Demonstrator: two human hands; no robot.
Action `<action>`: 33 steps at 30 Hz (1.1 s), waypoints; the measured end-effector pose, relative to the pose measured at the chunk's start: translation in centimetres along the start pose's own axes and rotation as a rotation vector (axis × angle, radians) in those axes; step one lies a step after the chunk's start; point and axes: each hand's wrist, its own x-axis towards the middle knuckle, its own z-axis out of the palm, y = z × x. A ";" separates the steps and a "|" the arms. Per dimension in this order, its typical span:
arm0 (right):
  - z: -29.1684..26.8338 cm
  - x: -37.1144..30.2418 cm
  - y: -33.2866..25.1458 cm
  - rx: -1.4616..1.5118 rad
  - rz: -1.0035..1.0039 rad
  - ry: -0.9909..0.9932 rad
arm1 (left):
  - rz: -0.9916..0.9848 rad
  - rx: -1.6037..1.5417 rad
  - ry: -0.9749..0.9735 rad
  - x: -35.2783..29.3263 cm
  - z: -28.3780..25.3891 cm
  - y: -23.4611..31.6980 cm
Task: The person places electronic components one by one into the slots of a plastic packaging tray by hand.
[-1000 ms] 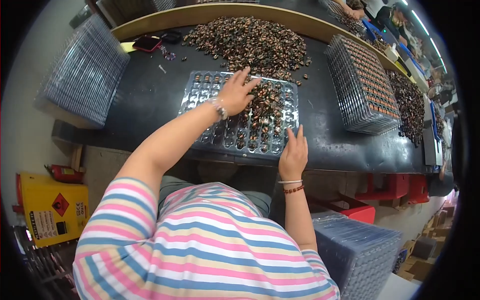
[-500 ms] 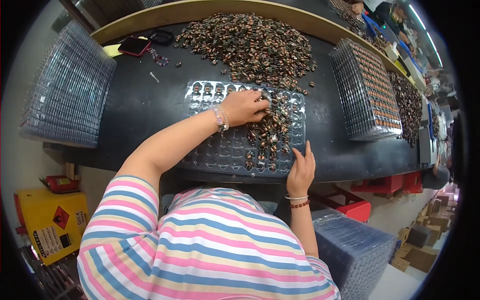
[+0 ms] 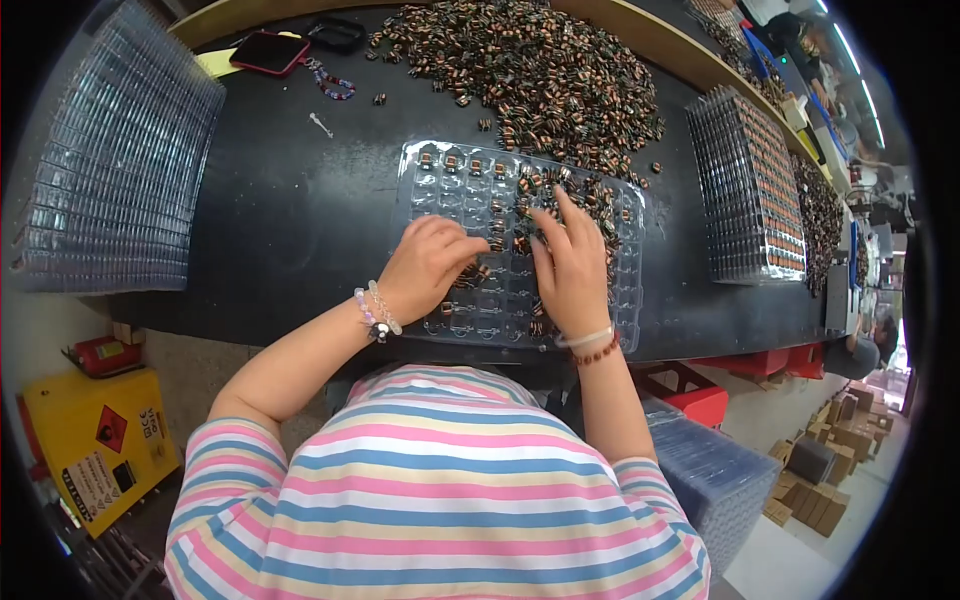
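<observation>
Right hand [image 3: 577, 275] shifts from edge of tray [image 3: 452, 188] onto parts [image 3: 600, 205], fingers parted; left hand [image 3: 425, 265] curls over tray, grip unclear

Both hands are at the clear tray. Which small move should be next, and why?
Perhaps the left hand should guide one of the small parts into an unfilled pocket: parts lie heaped loosely on the clear tray beside the right hand, while several pockets look empty.

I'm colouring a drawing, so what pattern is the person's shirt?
The shirt has pink, blue, white and pale yellow stripes, shown best in the head view.
</observation>
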 end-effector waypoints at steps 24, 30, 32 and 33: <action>3.3 1.6 2.3 -0.025 0.019 0.043 | -0.450 -0.013 0.296 3.4 -1.8 -7.4; 3.0 1.7 3.2 -0.027 -0.016 0.022 | -0.314 0.124 0.394 3.3 -1.0 -8.1; 2.7 1.1 3.3 -0.001 -0.010 0.040 | -0.321 0.063 0.487 3.6 -1.7 -9.3; 2.6 0.9 3.2 0.022 -0.003 0.058 | -0.324 -0.001 0.581 4.1 -2.3 -10.3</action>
